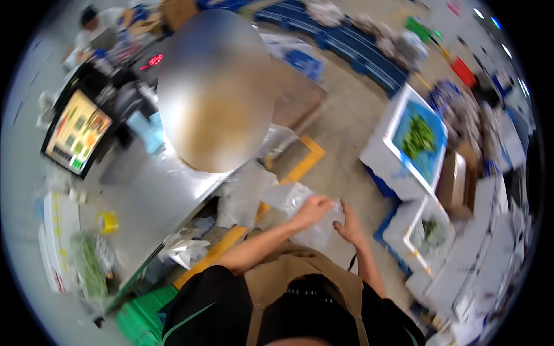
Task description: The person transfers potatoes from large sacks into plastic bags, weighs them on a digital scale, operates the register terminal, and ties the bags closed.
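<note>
Clear, crinkled plastic makes up the bag (314,233) at the person's hands, held in front of a brown apron (271,268) and above the floor, just beyond the edge of the metal desk (156,199). The left hand (311,211) has its fingers bent over the upper part of the bag, gripping the film. The right hand (350,228) is at the bag's right edge, thumb and fingers spread apart; whether it pinches the plastic, I cannot tell. On the desk, to the left, stand a lit monitor (78,131) and, farther back, a display with red digits (154,60); a light blue cloth (146,131) is near them. Closer along the desk are a roll of yellow tape (107,222) and a plastic-wrapped bundle of long green vegetables (89,265). A green crate (147,316) is low beside the desk's near end. To the right, a white foam box (388,144) with a blue lining holds leafy greens (420,137); a second foam box (404,225) sits just nearer, with an open cardboard box (459,179) beside them. A blue pallet (346,46) lies beyond, and another person (101,34) is at the upper left. A blurred oval hides the far part of the desk.
</note>
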Demonstrator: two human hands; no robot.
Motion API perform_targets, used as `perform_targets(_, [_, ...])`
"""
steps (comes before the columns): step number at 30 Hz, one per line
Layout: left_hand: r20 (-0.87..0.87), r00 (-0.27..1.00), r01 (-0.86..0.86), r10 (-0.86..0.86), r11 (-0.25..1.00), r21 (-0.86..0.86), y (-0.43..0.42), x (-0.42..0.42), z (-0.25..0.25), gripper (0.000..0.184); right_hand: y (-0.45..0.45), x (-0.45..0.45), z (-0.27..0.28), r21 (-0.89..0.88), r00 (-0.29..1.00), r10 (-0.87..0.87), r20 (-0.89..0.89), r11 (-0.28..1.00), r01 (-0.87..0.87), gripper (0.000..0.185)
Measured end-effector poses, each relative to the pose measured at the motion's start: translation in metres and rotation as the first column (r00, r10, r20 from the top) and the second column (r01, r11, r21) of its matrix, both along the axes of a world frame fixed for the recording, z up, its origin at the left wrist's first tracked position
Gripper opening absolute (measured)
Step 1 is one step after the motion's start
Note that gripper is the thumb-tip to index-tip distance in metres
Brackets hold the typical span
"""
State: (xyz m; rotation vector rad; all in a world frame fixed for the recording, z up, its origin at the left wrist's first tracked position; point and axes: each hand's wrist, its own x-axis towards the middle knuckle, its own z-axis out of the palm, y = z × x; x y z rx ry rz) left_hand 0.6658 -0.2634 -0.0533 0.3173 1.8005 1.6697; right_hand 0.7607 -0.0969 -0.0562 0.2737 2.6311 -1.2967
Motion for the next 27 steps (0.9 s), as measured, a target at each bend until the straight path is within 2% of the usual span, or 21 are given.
perform_targets(1, [-0.101, 0.995, 0.016, -0.023, 0.997, -0.069, 0.009, -0.011, -0.001, 0.025, 0.015, 0.001, 0.024, -0.081, 0.997, -0.052, 0.049, 0.995, 0.056, 0.089])
perform_targets(2, [-0.144, 0.99, -0.011, 0.002, 0.998, -0.068, 0.017, -0.02, 0.0, 0.025, 0.028, -0.007, 0.048, -0.161, 0.992, -0.092, 0.084, 0.981, 0.105, 0.088])
perform_targets(4, [-0.217, 0.974, -0.073, 0.058, 0.996, -0.06, 0.039, -0.035, -0.002, 0.024, 0.044, -0.022, 0.074, -0.07, 0.987, -0.155, 0.041, 0.985, 0.158, 0.086])
perform_targets(5, [-0.208, 0.978, -0.014, 0.003, 0.999, -0.049, 0.054, -0.041, 0.001, 0.024, 0.049, -0.025, 0.079, -0.022, 0.982, -0.19, 0.022, 0.982, 0.19, 0.085])
perform_targets(8, [-0.199, 0.963, 0.184, -0.183, 0.983, -0.015, 0.101, -0.062, 0.018, 0.023, 0.062, -0.056, -0.002, 0.201, 0.929, -0.267, -0.256, 0.925, 0.321, 0.072])
perform_targets(10, [-0.211, 0.919, 0.34, -0.334, 0.94, -0.011, 0.132, -0.085, 0.03, 0.023, 0.087, -0.085, -0.028, 0.161, 0.867, -0.391, -0.31, 0.877, 0.453, 0.054])
perform_targets(13, [-0.525, 0.778, 0.374, -0.346, 0.926, -0.057, 0.171, -0.139, 0.01, 0.022, 0.143, -0.121, -0.015, 0.134, 0.759, -0.564, -0.324, 0.767, 0.627, 0.03])
perform_targets(14, [-0.576, 0.701, 0.388, -0.42, 0.903, -0.185, 0.183, -0.167, 0.01, 0.023, 0.165, -0.136, -0.006, 0.127, 0.718, -0.616, -0.324, 0.724, 0.678, 0.024])
perform_targets(16, [-0.636, 0.658, 0.253, -0.404, 0.914, -0.319, 0.207, -0.226, 0.0, 0.023, 0.205, -0.164, 0.017, 0.132, 0.63, -0.635, -0.447, 0.65, 0.748, 0.022])
perform_targets(18, [-0.661, 0.694, 0.05, -0.285, 0.935, -0.351, 0.23, -0.287, -0.026, 0.027, 0.242, -0.192, 0.044, 0.111, 0.521, -0.686, -0.509, 0.548, 0.829, 0.025])
perform_targets(19, [-0.689, 0.683, 0.012, -0.242, 0.947, -0.321, 0.239, -0.318, -0.034, 0.03, 0.259, -0.206, 0.056, 0.088, 0.457, -0.727, -0.513, 0.485, 0.87, 0.028])
perform_targets(20, [-0.686, 0.692, -0.012, -0.224, 0.947, -0.321, 0.249, -0.345, -0.031, 0.03, 0.274, -0.219, 0.064, 0.088, 0.417, -0.704, -0.575, 0.454, 0.887, 0.032])
perform_targets(24, [-0.65, 0.713, -0.11, -0.262, 0.874, -0.473, 0.295, -0.41, -0.005, 0.037, 0.315, -0.26, 0.076, 0.099, 0.371, -0.765, -0.527, 0.379, 0.92, 0.032])
perform_targets(26, [-0.526, 0.783, -0.041, -0.332, 0.816, -0.576, 0.314, -0.45, -0.008, 0.042, 0.34, -0.278, 0.067, 0.071, 0.308, -0.754, -0.581, 0.329, 0.942, 0.032])
perform_targets(27, [-0.461, 0.811, -0.004, -0.361, 0.784, -0.62, 0.326, -0.466, -0.012, 0.045, 0.351, -0.287, 0.065, 0.114, 0.316, -0.758, -0.571, 0.309, 0.944, 0.028])
